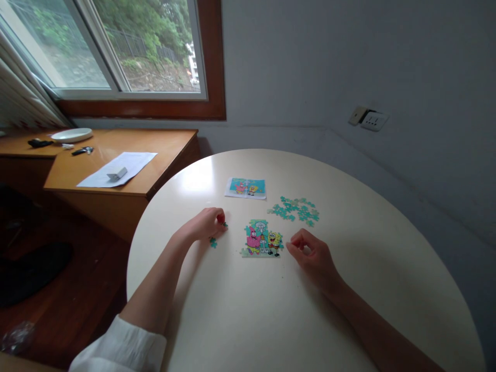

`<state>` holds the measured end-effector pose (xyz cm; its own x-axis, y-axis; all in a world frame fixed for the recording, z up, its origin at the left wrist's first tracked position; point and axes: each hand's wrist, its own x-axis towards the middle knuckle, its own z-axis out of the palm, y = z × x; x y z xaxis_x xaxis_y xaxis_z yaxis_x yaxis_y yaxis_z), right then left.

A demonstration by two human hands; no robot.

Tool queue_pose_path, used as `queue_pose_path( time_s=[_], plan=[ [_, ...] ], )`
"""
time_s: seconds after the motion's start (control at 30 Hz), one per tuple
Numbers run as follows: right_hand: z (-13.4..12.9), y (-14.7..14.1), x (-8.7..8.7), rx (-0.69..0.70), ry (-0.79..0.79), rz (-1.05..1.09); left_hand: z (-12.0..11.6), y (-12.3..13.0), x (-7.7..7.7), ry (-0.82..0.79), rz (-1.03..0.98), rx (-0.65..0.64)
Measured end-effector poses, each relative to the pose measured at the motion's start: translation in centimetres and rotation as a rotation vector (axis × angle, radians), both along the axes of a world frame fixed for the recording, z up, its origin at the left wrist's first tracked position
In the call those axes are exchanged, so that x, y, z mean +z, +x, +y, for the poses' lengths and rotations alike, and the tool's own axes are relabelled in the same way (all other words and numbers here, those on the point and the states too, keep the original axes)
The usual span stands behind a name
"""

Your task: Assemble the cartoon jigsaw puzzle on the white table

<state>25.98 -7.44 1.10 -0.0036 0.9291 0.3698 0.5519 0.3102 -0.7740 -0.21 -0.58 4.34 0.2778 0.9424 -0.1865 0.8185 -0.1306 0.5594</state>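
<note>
A partly joined cartoon puzzle [262,239] lies on the round white table [240,305], showing a pink, a pale and a yellow figure. To its left, my left hand [210,223] pinches a small green puzzle piece [224,225] just above or on the tabletop. Another loose green piece [213,242] rests below that hand. My right hand [312,254] is beside the puzzle's right edge, fingers curled with thumb and index close together; whether a piece is between them is too small to tell. Beyond it lies a pile of loose green pieces [296,209].
A reference picture card [246,188] lies behind the puzzle. At the left, a wooden desk [170,150] holds a paper sheet [135,161] with a small white box [117,173], a white plate [72,135] and dark small items. A wall with sockets stands behind.
</note>
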Motion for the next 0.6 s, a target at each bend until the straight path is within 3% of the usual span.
queue_pose_path(
  time_s=[0.17,0.3,0.43,0.6],
  plan=[
    [0.0,0.0,-0.1,-0.002,-0.001,-0.010,-0.1,0.2,0.2,0.047,-0.032,0.002],
    [0.0,0.1,-0.2,0.001,-0.008,-0.005,0.2,0.2,-0.5,0.114,-0.130,0.008],
    [0.0,0.1,-0.4,0.010,-0.013,0.007,0.7,0.4,-1.2,0.101,-0.327,0.046],
    [0.1,0.1,-0.4,0.024,-0.013,0.014,0.6,1.0,-1.0,0.038,-0.573,0.131]
  ],
)
